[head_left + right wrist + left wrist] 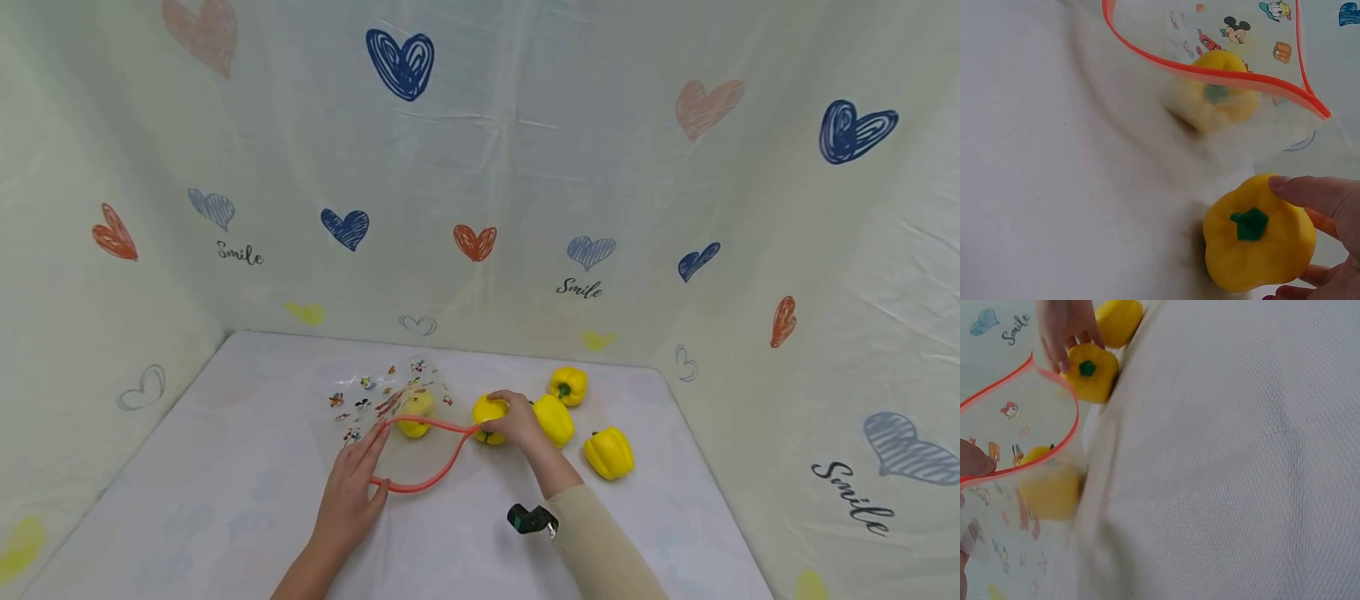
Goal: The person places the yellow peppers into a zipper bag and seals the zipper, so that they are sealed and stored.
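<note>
My left hand [348, 496] holds the red-rimmed clear plastic zip bag [427, 487] by its rim, which gapes in a loop toward the right. Cartoon figures are printed on the bag. Inside lies one yellow bell pepper [415, 417], seen blurred through the plastic [1216, 103]. My right hand [517, 419] grips another yellow bell pepper [1259, 234] just right of the bag's mouth, thumb on one side and fingers partly hidden behind it. In the left wrist view, that pepper [1091, 378] shows its green stem, and my left thumb [975, 459] lies at the rim.
Three more yellow bell peppers stand right of my right hand: one close by [555, 421], one farther back [568, 386], one nearer the right [609, 453]. A white cloth [225, 467] covers the table. Heart-printed curtains [480, 167] enclose the back and sides.
</note>
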Demonstrator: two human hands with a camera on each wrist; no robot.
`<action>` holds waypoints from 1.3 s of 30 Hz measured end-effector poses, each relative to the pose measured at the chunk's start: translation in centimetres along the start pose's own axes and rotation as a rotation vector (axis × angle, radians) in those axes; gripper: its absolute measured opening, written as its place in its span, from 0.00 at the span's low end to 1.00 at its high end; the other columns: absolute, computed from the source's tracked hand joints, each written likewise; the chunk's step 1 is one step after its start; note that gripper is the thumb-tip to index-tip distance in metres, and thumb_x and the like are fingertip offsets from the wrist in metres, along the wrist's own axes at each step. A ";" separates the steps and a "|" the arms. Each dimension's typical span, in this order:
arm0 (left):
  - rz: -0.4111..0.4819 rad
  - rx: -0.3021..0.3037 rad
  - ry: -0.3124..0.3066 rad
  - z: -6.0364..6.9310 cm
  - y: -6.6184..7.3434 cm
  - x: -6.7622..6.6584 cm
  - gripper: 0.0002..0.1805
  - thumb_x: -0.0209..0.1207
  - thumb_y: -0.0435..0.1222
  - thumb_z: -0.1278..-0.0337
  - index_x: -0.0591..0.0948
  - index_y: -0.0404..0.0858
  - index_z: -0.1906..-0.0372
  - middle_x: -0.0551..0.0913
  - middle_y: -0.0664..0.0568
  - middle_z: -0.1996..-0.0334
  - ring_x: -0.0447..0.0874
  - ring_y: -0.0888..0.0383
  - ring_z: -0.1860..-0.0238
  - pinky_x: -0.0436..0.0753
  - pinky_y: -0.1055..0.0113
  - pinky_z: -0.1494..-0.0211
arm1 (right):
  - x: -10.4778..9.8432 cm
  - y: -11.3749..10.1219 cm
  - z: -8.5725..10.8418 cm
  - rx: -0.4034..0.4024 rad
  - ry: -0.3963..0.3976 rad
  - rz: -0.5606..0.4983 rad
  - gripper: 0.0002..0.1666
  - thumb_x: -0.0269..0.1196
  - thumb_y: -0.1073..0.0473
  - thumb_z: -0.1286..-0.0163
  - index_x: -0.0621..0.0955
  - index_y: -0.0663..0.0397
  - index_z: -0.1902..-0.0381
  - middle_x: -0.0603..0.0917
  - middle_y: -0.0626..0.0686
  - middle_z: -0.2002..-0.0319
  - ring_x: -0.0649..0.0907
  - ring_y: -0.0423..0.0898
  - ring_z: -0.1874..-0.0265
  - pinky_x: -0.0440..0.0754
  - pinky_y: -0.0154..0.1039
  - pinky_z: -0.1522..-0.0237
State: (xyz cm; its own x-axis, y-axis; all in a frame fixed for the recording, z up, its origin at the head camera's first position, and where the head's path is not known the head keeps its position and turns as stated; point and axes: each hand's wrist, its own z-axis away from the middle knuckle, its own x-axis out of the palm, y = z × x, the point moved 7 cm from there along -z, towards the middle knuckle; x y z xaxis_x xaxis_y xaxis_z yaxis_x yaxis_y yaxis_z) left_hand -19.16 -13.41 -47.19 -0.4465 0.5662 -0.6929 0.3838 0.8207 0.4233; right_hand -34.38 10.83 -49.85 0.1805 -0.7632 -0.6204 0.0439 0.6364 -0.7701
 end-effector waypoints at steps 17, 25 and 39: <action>-0.007 -0.009 -0.007 0.0 0.2 0.1 0.54 0.75 0.22 0.71 0.66 0.37 0.29 0.66 0.46 0.30 0.68 0.50 0.45 0.71 0.59 0.45 | -0.1 1.1 -0.7 0.025 -0.009 -0.009 0.29 0.75 0.60 0.45 0.80 0.52 0.45 0.72 0.62 0.37 0.73 0.58 0.45 0.75 0.55 0.42; 0.000 -0.013 -0.008 -0.1 0.2 0.2 0.54 0.75 0.22 0.71 0.66 0.37 0.28 0.67 0.46 0.31 0.68 0.50 0.44 0.72 0.58 0.45 | -0.4 1.5 -0.7 -0.001 0.005 -0.023 0.31 0.76 0.56 0.46 0.79 0.51 0.44 0.71 0.64 0.37 0.72 0.61 0.41 0.73 0.58 0.41; 0.000 -0.006 -0.005 -0.1 0.1 0.1 0.54 0.75 0.21 0.71 0.66 0.37 0.28 0.66 0.46 0.30 0.68 0.48 0.44 0.71 0.55 0.43 | -2.7 0.6 0.6 -0.009 0.003 0.016 0.32 0.76 0.55 0.46 0.79 0.48 0.43 0.72 0.61 0.38 0.72 0.61 0.42 0.74 0.57 0.41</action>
State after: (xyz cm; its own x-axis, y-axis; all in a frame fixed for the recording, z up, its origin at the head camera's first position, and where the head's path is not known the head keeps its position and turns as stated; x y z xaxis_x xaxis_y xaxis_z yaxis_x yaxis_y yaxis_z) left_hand -19.25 -13.22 -47.13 -0.4422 0.5661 -0.6957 0.3787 0.8210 0.4273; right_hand -34.23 13.30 -48.52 0.1777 -0.7530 -0.6335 0.0325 0.6479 -0.7610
